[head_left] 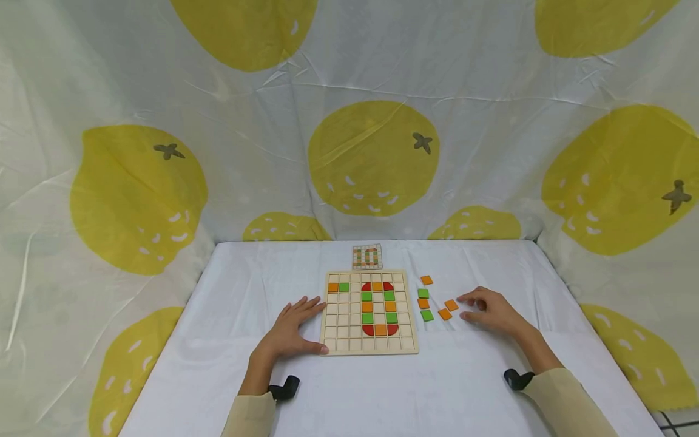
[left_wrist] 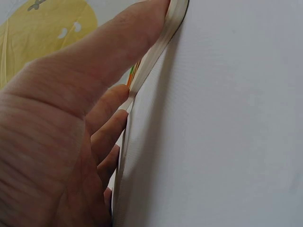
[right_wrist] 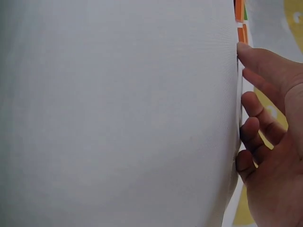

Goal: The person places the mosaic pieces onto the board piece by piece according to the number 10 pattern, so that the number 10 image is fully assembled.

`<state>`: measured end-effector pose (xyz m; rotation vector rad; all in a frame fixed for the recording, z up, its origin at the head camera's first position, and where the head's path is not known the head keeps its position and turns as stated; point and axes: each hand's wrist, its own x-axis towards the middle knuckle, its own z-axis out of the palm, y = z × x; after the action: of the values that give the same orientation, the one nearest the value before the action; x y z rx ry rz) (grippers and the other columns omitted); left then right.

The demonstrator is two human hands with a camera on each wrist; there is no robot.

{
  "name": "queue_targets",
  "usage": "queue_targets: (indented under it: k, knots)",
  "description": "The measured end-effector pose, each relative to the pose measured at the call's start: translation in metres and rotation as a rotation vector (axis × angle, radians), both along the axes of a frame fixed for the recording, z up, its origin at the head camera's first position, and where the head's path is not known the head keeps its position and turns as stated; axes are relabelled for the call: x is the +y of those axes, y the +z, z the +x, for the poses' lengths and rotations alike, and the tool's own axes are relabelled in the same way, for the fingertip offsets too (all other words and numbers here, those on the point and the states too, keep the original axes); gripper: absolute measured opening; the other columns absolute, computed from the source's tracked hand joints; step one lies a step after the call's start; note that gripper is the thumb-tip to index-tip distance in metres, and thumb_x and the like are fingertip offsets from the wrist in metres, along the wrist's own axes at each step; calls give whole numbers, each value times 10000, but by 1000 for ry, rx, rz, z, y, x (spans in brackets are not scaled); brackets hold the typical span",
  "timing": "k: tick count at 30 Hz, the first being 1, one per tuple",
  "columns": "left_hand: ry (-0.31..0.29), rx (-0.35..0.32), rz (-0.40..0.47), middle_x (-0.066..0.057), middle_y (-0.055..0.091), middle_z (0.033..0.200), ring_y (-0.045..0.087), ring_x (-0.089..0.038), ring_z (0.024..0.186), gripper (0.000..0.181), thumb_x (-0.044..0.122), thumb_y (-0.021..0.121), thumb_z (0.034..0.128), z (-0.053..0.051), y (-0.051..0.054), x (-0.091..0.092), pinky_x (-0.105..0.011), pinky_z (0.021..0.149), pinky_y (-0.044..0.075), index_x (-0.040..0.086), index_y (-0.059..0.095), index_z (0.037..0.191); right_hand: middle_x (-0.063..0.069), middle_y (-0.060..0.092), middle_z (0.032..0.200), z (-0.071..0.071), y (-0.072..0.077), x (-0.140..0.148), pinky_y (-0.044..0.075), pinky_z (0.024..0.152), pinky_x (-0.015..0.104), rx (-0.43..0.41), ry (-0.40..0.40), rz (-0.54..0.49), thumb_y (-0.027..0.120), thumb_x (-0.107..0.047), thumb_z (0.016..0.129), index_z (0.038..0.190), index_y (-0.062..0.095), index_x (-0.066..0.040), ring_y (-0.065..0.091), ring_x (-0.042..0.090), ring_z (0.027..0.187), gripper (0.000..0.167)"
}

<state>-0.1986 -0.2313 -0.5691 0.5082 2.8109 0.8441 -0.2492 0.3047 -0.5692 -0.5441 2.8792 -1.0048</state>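
A wooden grid board (head_left: pixel 349 334) lies on the white cloth, holding red, orange and green pieces in a ring and an orange tile (head_left: pixel 333 287) beside a green tile (head_left: pixel 344 287) at upper left. My left hand (head_left: pixel 292 331) rests at the board's left edge, fingers spread, thumb on its lower left corner; the left wrist view shows the thumb (left_wrist: pixel 109 47) against the board's edge. My right hand (head_left: pixel 494 311), fingers slightly bent and apart, is just right of a loose orange tile (head_left: pixel 451 305) and holds nothing visible. In the right wrist view the hand (right_wrist: pixel 274 123) is near the cloth.
Between the board and my right hand lie several loose tiles, among them a green one (head_left: pixel 427 315) and an orange one (head_left: pixel 426 280). A small pattern card (head_left: pixel 367 257) lies behind the board. Lemon-printed cloth (head_left: pixel 377 73) hangs behind and at both sides.
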Motion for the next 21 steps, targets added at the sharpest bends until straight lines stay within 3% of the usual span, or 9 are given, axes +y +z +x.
queue_targets:
  k: [8,21]
  knots:
    - [-2,9,1,50,373,1664,213,-291,1598,1084,705,860,648,0,0,0,-593,1289,100,289,462,1566,-23,611,904,1,-2,-2,374,661,231,-3,-17,-2,853,-293,856,1109,797,-163,461,102,785,290]
    - [-1,9,13,48,370,1667,206,-294,1599,1077,693,862,654,1,2,1,-593,1290,91,285,461,1567,-26,573,900,0,-1,-10,377,672,232,-15,4,21,826,-282,883,1199,769,-177,467,122,808,338]
